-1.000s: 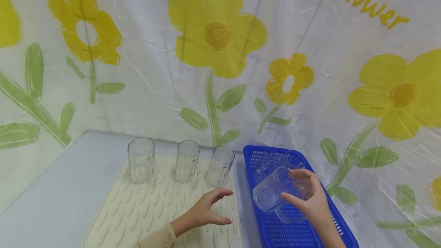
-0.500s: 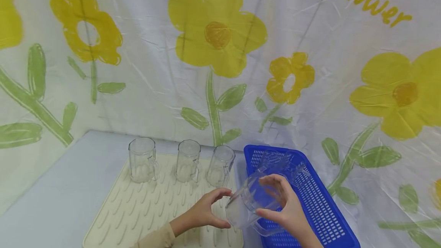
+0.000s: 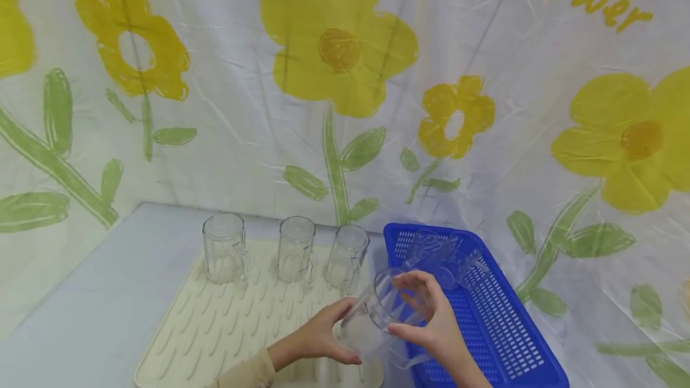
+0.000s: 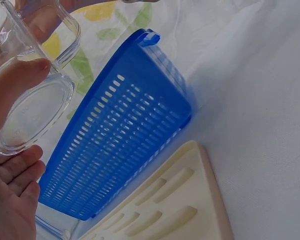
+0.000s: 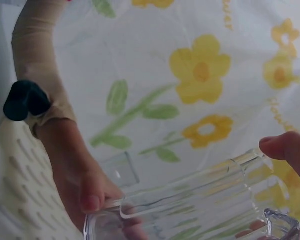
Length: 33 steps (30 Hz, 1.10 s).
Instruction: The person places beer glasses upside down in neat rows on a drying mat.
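Note:
A clear glass mug (image 3: 362, 325) is held tilted between both hands over the gap between mat and basket, its mouth facing up to the right. My left hand (image 3: 319, 335) grips it around the base end; the left wrist view shows the thumb on one side of the thick bottom (image 4: 37, 110) and fingers on the other. My right hand (image 3: 433, 331) holds the rim end, thumb and fingers spread across it. The handle (image 3: 406, 357) hangs on the lower side. Three more glass mugs (image 3: 224, 250) stand upright along the back of the cream drying mat (image 3: 242, 322).
Right of the mat is a blue perforated basket (image 3: 507, 322) with several glass mugs (image 3: 431, 250) lying at its far end. Behind the white table (image 3: 97, 298) hangs a flower-printed curtain (image 3: 226, 136).
The right hand has carried the mug left from over the basket. The left hand, earlier waiting with nothing in it above the mat, now grips the mug's base end.

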{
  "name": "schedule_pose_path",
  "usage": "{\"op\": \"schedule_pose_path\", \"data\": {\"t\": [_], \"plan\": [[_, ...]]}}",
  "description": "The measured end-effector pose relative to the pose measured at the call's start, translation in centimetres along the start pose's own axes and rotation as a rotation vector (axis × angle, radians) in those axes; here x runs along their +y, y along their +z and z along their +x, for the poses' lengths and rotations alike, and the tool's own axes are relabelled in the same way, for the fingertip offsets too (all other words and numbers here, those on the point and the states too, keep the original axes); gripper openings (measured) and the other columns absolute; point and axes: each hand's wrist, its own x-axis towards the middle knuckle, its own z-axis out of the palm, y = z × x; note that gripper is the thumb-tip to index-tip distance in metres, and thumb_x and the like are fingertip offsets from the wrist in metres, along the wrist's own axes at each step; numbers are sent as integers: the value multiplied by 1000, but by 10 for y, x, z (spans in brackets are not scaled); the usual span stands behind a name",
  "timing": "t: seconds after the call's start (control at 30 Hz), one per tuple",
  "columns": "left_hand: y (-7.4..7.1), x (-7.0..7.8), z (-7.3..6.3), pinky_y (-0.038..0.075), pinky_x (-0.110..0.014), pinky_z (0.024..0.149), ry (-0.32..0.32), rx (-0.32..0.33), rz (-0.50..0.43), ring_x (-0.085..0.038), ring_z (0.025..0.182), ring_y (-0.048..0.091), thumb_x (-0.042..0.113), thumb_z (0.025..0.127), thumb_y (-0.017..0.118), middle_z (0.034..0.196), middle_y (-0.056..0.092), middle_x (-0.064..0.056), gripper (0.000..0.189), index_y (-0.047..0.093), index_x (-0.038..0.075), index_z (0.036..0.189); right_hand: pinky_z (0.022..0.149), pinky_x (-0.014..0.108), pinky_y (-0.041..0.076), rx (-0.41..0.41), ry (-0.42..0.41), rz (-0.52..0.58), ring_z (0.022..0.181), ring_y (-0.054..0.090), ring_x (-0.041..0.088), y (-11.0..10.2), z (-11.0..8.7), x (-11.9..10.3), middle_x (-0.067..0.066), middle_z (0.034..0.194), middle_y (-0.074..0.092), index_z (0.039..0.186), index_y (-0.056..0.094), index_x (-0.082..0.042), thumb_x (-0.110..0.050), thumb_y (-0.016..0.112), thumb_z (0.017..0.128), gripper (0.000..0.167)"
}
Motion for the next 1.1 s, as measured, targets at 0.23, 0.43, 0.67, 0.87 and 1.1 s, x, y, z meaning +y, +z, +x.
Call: {"op": "schedule_pose_path", "data": {"t": [0.23,0.43,0.67,0.87,1.1], "plan": [[-2,15,1,45,-32,84,71,29,-9,-13,93,53,2,62,78,104,57,-8,66,44,-2,118,88,25,41,-14,-16,68,109,48,17,0,0,5,23,117,46,120,35,8,12,68,69,61],[-4,2,-3,46,-32,82,79,28,-17,-16,94,54,7,65,78,106,56,-8,64,43,3,119,88,24,41,-11,26,62,109,49,17,-3,-2,8,22,117,48,121,37,7,10,70,68,63],[-17,-2,-21,44,-33,85,96,54,-92,-20,100,52,3,65,77,112,54,-10,66,41,1,121,88,24,41,-99,56,75,109,48,16,-6,-9,17,23,121,45,129,34,4,6,68,73,66],[-30,8,-31,39,-31,91,88,116,-203,-21,105,47,-5,65,73,118,48,-9,65,39,-6,120,90,27,41,-167,-1,91,111,46,23,-6,-11,22,26,122,42,133,29,4,6,68,74,71],[-51,18,-43,36,-25,93,124,188,-267,-14,105,48,-6,64,68,117,50,-4,66,31,-20,118,85,29,45,-155,-29,23,103,51,18,9,-15,37,21,115,48,124,36,5,5,74,66,69]]}}
